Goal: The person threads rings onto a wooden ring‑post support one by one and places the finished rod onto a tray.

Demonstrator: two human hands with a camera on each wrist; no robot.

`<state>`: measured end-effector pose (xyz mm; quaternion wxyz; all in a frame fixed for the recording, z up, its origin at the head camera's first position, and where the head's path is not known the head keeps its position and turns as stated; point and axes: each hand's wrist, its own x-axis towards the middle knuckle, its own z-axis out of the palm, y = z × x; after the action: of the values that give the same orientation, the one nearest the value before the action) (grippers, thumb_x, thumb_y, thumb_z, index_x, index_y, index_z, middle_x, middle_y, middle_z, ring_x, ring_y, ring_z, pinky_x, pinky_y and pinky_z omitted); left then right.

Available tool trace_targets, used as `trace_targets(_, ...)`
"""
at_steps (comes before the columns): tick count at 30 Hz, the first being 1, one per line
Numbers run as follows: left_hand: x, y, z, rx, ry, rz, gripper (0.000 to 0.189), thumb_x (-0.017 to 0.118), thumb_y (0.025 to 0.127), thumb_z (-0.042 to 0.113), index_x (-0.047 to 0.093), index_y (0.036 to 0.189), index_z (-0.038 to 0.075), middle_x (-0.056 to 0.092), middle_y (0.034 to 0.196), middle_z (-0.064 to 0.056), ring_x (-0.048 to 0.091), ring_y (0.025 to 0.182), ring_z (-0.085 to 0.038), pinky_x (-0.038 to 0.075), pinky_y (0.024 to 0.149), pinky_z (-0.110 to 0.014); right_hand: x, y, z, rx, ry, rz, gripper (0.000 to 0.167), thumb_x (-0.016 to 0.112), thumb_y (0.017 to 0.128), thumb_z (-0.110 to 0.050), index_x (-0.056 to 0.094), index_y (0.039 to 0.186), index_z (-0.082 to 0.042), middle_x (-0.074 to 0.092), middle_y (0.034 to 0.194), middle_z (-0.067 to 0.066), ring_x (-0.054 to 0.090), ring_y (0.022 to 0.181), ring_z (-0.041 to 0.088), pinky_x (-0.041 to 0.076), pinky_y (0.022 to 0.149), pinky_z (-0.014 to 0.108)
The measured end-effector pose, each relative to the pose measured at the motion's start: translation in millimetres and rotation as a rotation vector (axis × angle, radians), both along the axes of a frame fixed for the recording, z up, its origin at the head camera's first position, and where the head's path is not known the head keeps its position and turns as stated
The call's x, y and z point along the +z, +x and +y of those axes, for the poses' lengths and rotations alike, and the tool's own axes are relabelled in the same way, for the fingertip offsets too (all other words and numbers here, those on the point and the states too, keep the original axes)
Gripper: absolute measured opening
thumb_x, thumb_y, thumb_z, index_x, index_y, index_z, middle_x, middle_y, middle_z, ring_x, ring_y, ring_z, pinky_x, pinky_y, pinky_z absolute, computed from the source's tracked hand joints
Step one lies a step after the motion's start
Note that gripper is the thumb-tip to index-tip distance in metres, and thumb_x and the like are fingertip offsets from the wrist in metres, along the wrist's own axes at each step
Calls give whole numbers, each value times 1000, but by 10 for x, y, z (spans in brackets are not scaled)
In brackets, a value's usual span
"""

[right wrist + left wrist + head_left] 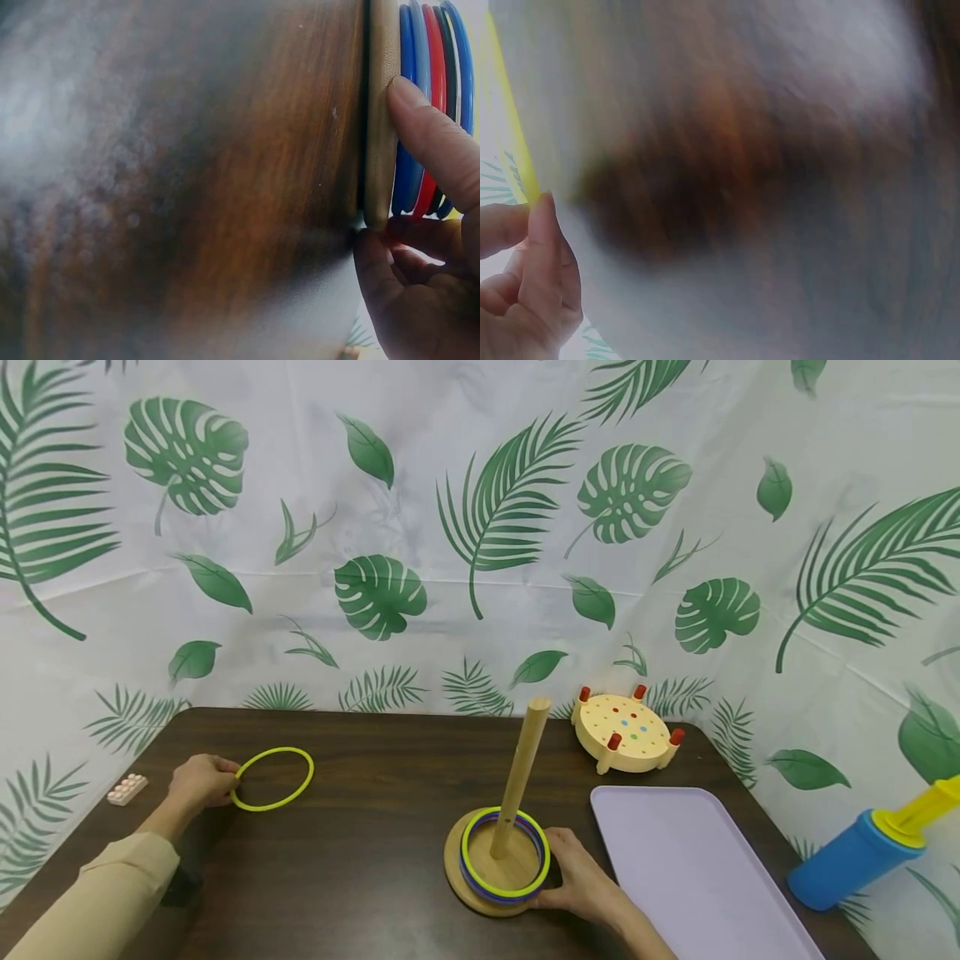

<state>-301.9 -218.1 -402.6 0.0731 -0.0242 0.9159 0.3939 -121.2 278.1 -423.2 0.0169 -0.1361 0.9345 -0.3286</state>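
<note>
My left hand pinches the near edge of a thin yellow ring between thumb and fingers, over the left side of the table. The left wrist view shows that pinch on the yellow ring at its left edge. A wooden ring-toss stand with an upright peg stands right of centre. Around the peg lies a stack of rings, a yellow one on top; the right wrist view shows blue, red and dark rings below. My right hand grips the round base at its right edge.
A lilac tray lies right of the stand. Behind it rests a cream round toy with red-tipped legs. A blue and yellow pump-like cylinder is at far right. A small pale studded block sits near the table's left edge.
</note>
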Motion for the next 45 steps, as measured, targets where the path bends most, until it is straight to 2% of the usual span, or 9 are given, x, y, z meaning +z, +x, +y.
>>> trace_targets(6, 57, -1, 139, -46, 135, -3, 38, 53, 82, 1, 51, 112, -22, 61, 85, -19, 61, 62, -9, 57, 58, -27, -5, -1, 4, -4, -16, -11, 77, 86, 64, -36, 53, 126, -5, 48, 121, 14, 45, 115, 30, 44, 92, 53)
trace_targets(12, 227, 30, 400, -126, 206, 25, 36, 53, 89, 2, 48, 116, -21, 61, 91, -22, 61, 68, -9, 58, 64, -32, -24, 1, 9, -6, -18, -3, 77, 86, 63, -37, 54, 126, -6, 49, 121, 14, 45, 115, 30, 44, 93, 53)
trace_targets(17, 400, 65, 661, -198, 266, 41, 36, 55, 92, 3, 47, 120, -17, 60, 97, -18, 61, 75, -9, 58, 69, -33, -40, 10, 13, -5, -16, 10, 76, 86, 63, -38, 55, 125, -6, 50, 120, 13, 45, 115, 29, 44, 93, 52)
trace_targets(22, 617, 160, 924, -277, 320, 73, 38, 56, 93, 6, 47, 122, -16, 58, 100, -19, 61, 79, -9, 58, 73, -34, -48, 17, 13, -4, -21, 10, 76, 86, 63, -37, 55, 125, -5, 49, 120, 14, 46, 114, 30, 44, 92, 52)
trace_targets(31, 985, 338, 1323, -351, 402, 98, 39, 58, 92, 10, 49, 124, -9, 58, 104, -15, 60, 86, -13, 57, 77, -34, -35, 16, 12, 0, -24, 15, 76, 86, 62, -36, 55, 124, -5, 49, 119, 13, 46, 114, 29, 44, 92, 52)
trace_targets(34, 1081, 390, 1437, -380, 441, 111, 37, 58, 92, 9, 49, 123, -9, 57, 104, -16, 59, 86, -15, 57, 76, -33, -29, 11, 15, 1, -21, 21, 76, 86, 62, -36, 55, 124, -6, 50, 119, 13, 46, 114, 29, 44, 93, 52)
trace_targets(38, 1201, 456, 1598, -388, 484, 118, 36, 60, 91, 9, 51, 122, -7, 55, 104, -14, 58, 85, -16, 57, 77, -32, -22, 10, 19, 3, -16, 32, 75, 86, 62, -37, 56, 124, -6, 50, 119, 12, 45, 114, 29, 44, 92, 51)
trace_targets(45, 1360, 559, 1879, -434, 528, 124, 35, 61, 91, 10, 53, 121, -6, 56, 103, -13, 58, 83, -14, 57, 75, -31, -10, 6, 16, 11, -25, 14, 76, 86, 63, -37, 55, 126, -6, 49, 120, 13, 44, 115, 29, 44, 93, 52)
